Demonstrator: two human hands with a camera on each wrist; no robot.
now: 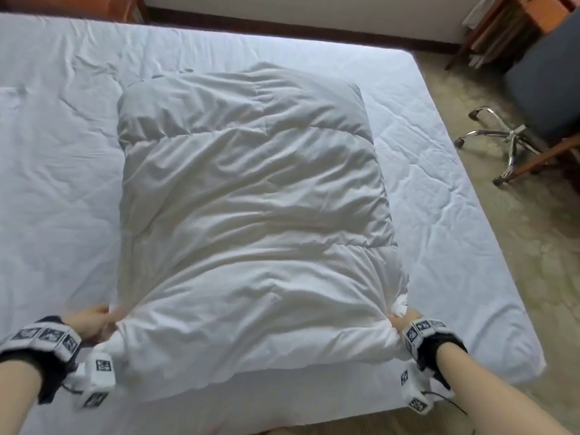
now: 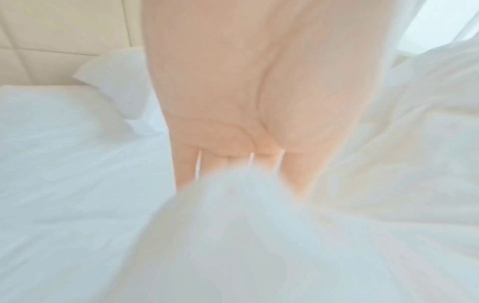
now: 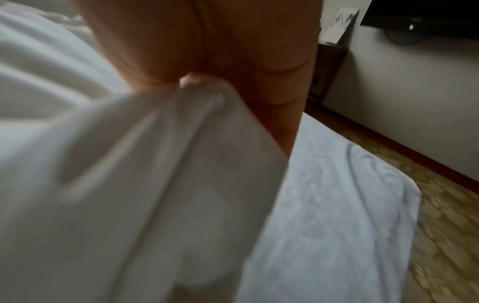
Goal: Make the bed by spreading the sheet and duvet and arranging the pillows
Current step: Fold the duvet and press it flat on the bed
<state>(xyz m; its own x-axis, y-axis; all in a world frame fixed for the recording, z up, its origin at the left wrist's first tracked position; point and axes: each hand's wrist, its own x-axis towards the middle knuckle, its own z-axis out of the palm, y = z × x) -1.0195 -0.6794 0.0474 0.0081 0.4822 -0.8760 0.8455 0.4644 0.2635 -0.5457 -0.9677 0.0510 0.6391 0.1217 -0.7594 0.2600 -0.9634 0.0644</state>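
Observation:
A folded white duvet lies in a long bundle down the middle of the bed, over the wrinkled pale sheet. My left hand grips the duvet's near left corner, fabric bunched over its fingers. My right hand pinches the near right corner between thumb and fingers. Both hands are near the bed's front edge. A white pillow shows in the left wrist view against a padded headboard.
A swivel chair with a chrome base stands on the patterned floor right of the bed. Wooden furniture legs are at the far right, and a wall with a dark skirting board runs beyond the bed.

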